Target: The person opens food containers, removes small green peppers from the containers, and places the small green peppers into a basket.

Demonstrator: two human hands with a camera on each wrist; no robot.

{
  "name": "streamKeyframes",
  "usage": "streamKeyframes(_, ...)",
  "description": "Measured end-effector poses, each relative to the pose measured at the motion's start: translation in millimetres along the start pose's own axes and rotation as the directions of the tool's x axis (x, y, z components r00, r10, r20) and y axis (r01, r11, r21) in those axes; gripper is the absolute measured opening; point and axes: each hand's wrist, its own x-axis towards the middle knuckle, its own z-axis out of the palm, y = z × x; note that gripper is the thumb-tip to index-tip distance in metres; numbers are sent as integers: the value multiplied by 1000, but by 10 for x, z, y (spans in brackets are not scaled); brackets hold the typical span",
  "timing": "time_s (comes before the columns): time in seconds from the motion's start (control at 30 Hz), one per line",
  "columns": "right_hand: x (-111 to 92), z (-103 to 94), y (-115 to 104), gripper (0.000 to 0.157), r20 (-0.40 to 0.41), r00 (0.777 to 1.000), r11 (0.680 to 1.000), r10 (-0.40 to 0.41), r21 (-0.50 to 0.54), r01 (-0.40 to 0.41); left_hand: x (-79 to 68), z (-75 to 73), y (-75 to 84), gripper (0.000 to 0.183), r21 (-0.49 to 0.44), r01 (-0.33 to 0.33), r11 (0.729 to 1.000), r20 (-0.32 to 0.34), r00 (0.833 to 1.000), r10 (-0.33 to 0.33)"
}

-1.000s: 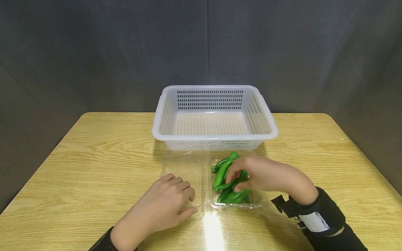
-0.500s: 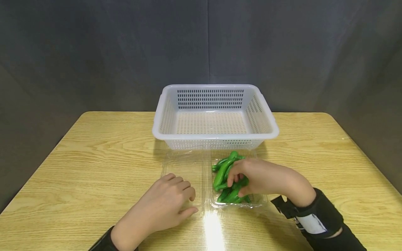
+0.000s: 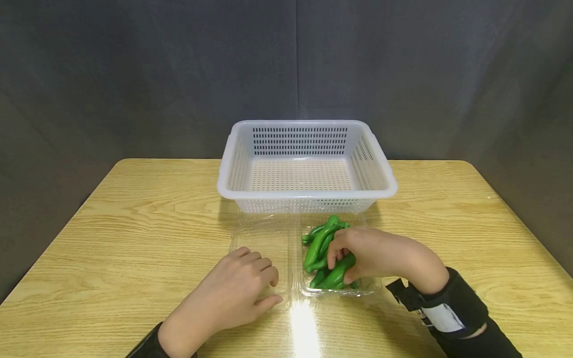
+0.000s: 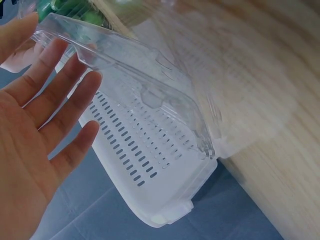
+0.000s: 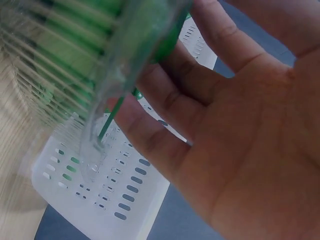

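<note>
Several green chili peppers (image 3: pixel 317 251) lie heaped in the right half of a clear hinged plastic box (image 3: pixel 324 293). My right hand (image 3: pixel 373 252) reaches over the box from the right, its thumb and curled fingers pinching a green pepper (image 3: pixel 338 272) near the front. In the right wrist view the box wall partly covers the fingertips, and a green pepper (image 5: pixel 167 47) shows close by the fingers. My left hand (image 3: pixel 235 291) is relaxed beside the box's opened lid (image 3: pixel 267 233), holding nothing; its fingers (image 4: pixel 75 105) show loosely spread in the left wrist view.
A white perforated basket (image 3: pixel 309 194) stands right behind the box on the wooden table (image 3: pixel 147 228). A dark cloth backdrop (image 3: pixel 179 79) rises behind the table. A black band with a white patch (image 3: pixel 445 317) is strapped round the right wrist.
My right hand has lowered slightly among the peppers, and its thumb and fingers have come round one, which has shifted a little. The left hand has stayed still.
</note>
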Motion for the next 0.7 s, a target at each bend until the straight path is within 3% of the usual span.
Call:
streamKeyframes(0.43,-6,-5,8,26,-13,1000,1000,-26,-5,26,-3,-6,1,26,-7,8,1000,8,1000,-8)
streamKeyframes(0.7,-36,-16,-8,23,-46,999,1000,-2,-26,1,-1,-1,0,26,-10,9,1000,14,1000,-8)
